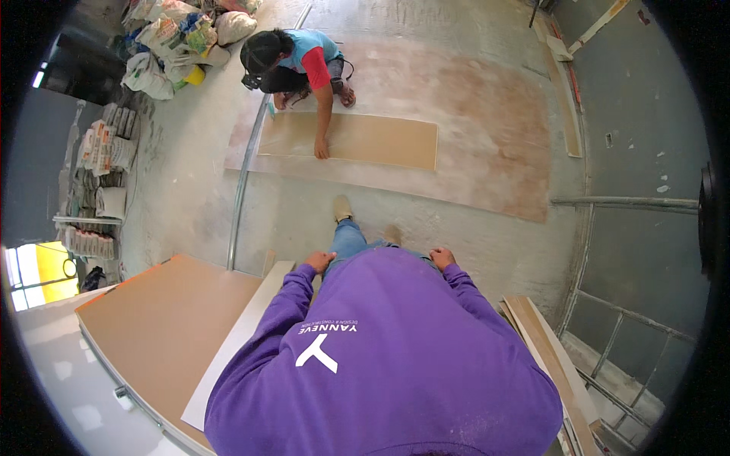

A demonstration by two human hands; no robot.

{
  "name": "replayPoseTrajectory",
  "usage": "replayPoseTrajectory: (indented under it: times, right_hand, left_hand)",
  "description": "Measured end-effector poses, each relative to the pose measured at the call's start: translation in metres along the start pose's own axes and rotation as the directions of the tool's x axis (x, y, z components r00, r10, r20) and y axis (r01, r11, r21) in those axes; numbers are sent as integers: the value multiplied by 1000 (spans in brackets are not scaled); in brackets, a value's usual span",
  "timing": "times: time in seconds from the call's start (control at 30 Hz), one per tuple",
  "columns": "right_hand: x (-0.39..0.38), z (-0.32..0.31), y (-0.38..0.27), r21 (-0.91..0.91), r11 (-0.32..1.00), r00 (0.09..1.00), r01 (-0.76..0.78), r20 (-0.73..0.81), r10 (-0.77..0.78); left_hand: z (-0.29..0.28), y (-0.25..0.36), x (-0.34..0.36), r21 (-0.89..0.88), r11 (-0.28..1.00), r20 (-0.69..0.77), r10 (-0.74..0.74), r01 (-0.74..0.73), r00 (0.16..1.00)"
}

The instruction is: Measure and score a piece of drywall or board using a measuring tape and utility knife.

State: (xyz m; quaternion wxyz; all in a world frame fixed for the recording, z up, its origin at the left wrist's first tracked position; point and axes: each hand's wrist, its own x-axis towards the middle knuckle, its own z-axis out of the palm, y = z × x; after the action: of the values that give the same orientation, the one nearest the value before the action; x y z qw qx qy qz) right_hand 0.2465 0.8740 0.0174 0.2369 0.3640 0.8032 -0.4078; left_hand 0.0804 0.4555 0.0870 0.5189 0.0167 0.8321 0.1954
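Observation:
My left hand (320, 260) hangs beside my jeans (352, 243) at the left, fingers curled; whether it holds anything is hidden. On the other side, my right hand (442, 257) is also curled near my hip, its contents too small to make out. Ahead, a crouching co-worker (304, 57) in a cap and blue-and-red shirt reaches over a long tan board (380, 140), one hand at its near edge. That board lies on a large dusty sheet (494, 152) on the floor.
Large boards (167, 319) lean at lower left, narrower boards (547, 365) at lower right. A metal channel (242, 190) crosses the floor. Sacks (160, 57) pile at upper left, stacked bags (103, 148) along the left. Metal tubing (631, 201) and framing (623, 327) are at right.

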Motion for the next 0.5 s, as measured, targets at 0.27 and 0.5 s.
replayPoseTrajectory:
  times: [0.27, 0.5]
  right_hand:
    - [-9, -73, -26, 184, 907, 815, -380, 530, 234]
    - [-14, -36, -112, -378, 914, 723, -150, 588, 362]
  left_hand:
    - [-56, 25, -97, -145, 945, 95, 307, -292, 947]
    - [-71, 25, -85, -240, 924, 11, 310, -298, 951]
